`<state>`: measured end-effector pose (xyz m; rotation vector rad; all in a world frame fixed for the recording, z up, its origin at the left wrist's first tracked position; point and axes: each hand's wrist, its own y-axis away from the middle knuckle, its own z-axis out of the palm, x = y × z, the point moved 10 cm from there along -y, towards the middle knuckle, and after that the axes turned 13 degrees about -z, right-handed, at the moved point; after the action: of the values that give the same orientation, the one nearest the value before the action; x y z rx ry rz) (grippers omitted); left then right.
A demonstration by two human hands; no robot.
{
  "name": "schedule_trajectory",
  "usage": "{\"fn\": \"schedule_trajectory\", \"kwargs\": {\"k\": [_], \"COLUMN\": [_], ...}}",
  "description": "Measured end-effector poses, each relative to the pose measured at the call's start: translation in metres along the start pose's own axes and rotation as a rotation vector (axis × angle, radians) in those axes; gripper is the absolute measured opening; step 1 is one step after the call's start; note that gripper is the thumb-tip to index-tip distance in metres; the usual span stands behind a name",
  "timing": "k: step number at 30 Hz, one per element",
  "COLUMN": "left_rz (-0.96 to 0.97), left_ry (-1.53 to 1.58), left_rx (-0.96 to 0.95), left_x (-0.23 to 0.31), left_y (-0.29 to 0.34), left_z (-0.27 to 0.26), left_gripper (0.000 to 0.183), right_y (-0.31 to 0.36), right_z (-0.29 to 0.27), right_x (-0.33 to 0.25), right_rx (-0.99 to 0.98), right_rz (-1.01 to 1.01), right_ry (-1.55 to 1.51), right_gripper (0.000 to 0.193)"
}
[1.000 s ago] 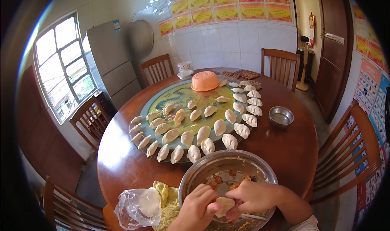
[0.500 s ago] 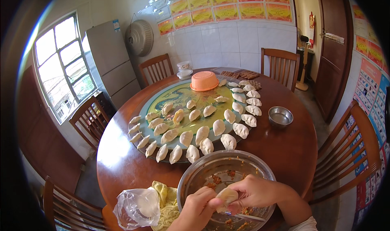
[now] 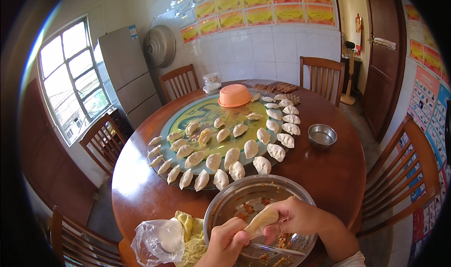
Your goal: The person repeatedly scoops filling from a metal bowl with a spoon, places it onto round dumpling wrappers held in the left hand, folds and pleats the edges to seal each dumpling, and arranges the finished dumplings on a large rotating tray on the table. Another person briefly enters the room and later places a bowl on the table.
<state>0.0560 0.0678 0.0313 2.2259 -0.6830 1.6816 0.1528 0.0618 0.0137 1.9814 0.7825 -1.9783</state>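
Note:
Over the large steel mixing bowl (image 3: 306, 188) I hold a folded dumpling (image 3: 261, 222) between both hands. My left hand (image 3: 226, 241) pinches its left end with thumb and fingers. On its other side, my right hand (image 3: 293, 217) grips the dough edge between thumb and fingertips. Bits of orange-brown filling (image 3: 249, 208) cling to the inside of the bowl. A pale utensil handle (image 3: 279, 249) lies across the bowl beneath my hands. Many finished dumplings (image 3: 231, 158) stand in curved rows on the round glass turntable (image 3: 206, 140).
Left of the bowl are a clear plastic bag (image 3: 157, 242) with something pale inside and a yellow cloth (image 3: 191, 231). A small metal bowl (image 3: 322, 135) stands to the right. An upturned orange basket (image 3: 234, 96) sits at the back. Wooden chairs (image 3: 399, 177) surround the table.
My hands have risen slightly, and the dumpling between them is tilted more upright and stretched longer. My view has shifted slightly; the dumplings on the turntable keep their arrangement.

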Motion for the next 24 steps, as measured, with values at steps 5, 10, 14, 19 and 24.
{"fn": "schedule_trajectory", "kwargs": {"k": [5, 10, 14, 19, 24], "left_rz": [0.222, 0.235, 0.386, 0.397, 0.408], "left_ry": [-0.117, -0.135, -0.253, -0.361, -0.322], "left_rx": [0.034, 0.008, -0.166, -0.01, 0.06], "left_x": [0.02, 0.025, 0.035, 0.025, 0.025], "left_y": [0.004, 0.007, 0.007, 0.005, 0.009], "left_z": [0.007, 0.009, 0.014, 0.016, 0.015], "left_gripper": [0.024, 0.022, 0.02, 0.02, 0.023], "right_y": [-0.001, 0.0, 0.002, -0.003, -0.002], "right_z": [-0.001, 0.003, 0.009, 0.02, 0.02], "right_x": [0.001, 0.001, 0.002, 0.006, 0.002], "right_rx": [0.028, -0.001, -0.1, -0.19, -0.22], "right_rz": [0.003, 0.0, 0.032, 0.031, -0.003], "right_ry": [-0.063, -0.088, 0.007, 0.167, 0.243], "right_gripper": [0.03, 0.03, 0.027, 0.023, 0.024]}}
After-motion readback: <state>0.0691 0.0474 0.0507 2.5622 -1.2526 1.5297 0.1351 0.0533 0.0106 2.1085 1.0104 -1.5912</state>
